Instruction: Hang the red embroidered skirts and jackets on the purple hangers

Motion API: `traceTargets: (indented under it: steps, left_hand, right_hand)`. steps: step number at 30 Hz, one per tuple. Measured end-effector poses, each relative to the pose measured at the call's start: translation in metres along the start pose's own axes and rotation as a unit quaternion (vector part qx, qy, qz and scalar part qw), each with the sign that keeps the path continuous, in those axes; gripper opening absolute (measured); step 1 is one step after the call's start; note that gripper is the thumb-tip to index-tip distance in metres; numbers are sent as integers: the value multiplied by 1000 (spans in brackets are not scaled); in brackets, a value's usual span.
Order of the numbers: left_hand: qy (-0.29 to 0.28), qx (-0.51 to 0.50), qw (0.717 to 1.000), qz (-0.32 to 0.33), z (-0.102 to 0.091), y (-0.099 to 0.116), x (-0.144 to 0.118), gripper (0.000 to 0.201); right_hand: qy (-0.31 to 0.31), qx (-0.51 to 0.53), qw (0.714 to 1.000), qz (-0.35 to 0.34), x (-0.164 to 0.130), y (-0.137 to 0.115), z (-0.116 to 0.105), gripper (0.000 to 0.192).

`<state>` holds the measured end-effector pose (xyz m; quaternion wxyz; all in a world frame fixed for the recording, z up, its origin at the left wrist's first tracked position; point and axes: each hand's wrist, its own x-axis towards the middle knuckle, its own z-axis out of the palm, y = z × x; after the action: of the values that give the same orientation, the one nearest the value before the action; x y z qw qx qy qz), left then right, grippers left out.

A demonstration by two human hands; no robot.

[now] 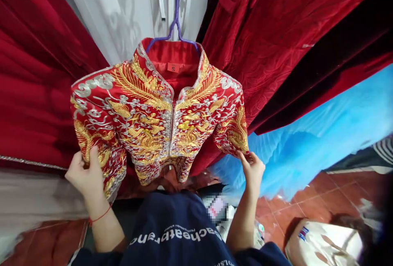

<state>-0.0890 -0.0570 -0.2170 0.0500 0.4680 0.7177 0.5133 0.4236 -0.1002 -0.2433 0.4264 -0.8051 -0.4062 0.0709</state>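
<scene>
Navy sweatshirt [181, 233] with white lettering fills the bottom of the view, nearest the lens; both bare forearms rise out of it toward the garment.

Backdrop, largest first: deep red velvet drapes [33, 94] at left and upper right, a white curtain [123, 8] between them, a bright blue tulle mass [322, 135] at right, red floor tiles [288, 213] below it, a pale bag [322, 243] on the tiles at lower right.

Work piece: red jacket [156, 122], heavily embroidered in gold and silver, front closed, hanging on a purple hanger [176, 16]; size tag "S" visible inside the collar. It hangs in front of the drapes, facing the camera.

Left hand [86, 174]: clenched on the cuff of the sleeve on that side, thumb over the embroidery; red string at the wrist. Right hand [253, 167]: fingers pinching the hem of the other sleeve, palm partly turned away.

Judgement: step in hand looks like spreading the sleeves for display or inspection while the jacket hangs. A next move would call for even tension on both cuffs so that the hanger does not tip, and a light grip to spare the raised threadwork.
</scene>
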Motion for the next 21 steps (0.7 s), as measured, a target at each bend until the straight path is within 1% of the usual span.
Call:
traceTargets:
  steps: [2, 3, 5, 7, 8, 9, 10, 11, 13, 15, 16, 18, 19, 21]
  left_hand:
    - [74, 44, 996, -3, 5, 9, -13, 42]
    - [90, 53, 995, -2, 8, 14, -19, 47]
    - [80, 45, 996, 13, 14, 24, -33, 59]
    - [85, 57, 994, 45, 21, 33, -49, 68]
    - [87, 68, 992, 60, 25, 37, -58, 70]
    - [88, 75, 991, 71, 30, 40, -68, 71]
    - [84, 75, 991, 78, 35, 44, -79, 70]
    - [73, 64, 992, 82, 41, 49, -90, 65]
    - [30, 21, 996, 87, 54, 63, -113, 44]
    - [-42, -26, 994, 98, 69, 85, -130, 22]
    - [-84, -44, 990, 108, 77, 99, -135, 19]
    - [-154, -79, 975, 141, 91, 128, -137, 18]
    - [-159, -92, 971, 153, 97, 143, -133, 18]
    - [-135, -117, 969, 170, 103, 173, -117, 19]
  right_hand:
    - [26, 11, 999, -30, -1, 9, 3, 55]
    - [50, 14, 997, -52, -1, 10, 4, 53]
    - [118, 14, 988, -96, -2, 8, 3, 47]
    - [175, 19, 975, -132, -4, -1, 3, 37]
    - [189, 28, 970, -149, -6, -7, 3, 32]
    - [187, 44, 967, -169, -9, -14, 5, 27]
    - [169, 68, 965, -190, -14, -21, 9, 22]
    - [133, 97, 964, -209, -19, -28, 14, 18]
    - [17, 164, 957, -240, -30, -41, 30, 11]
    - [-115, 216, 933, -263, -41, -55, 50, 9]
    - [-167, 231, 919, -274, -47, -62, 61, 10]
    - [-231, 247, 894, -296, -55, -81, 78, 13]
    - [-249, 251, 884, -306, -58, -92, 83, 13]
    - [-269, 265, 868, -322, -62, -116, 86, 14]
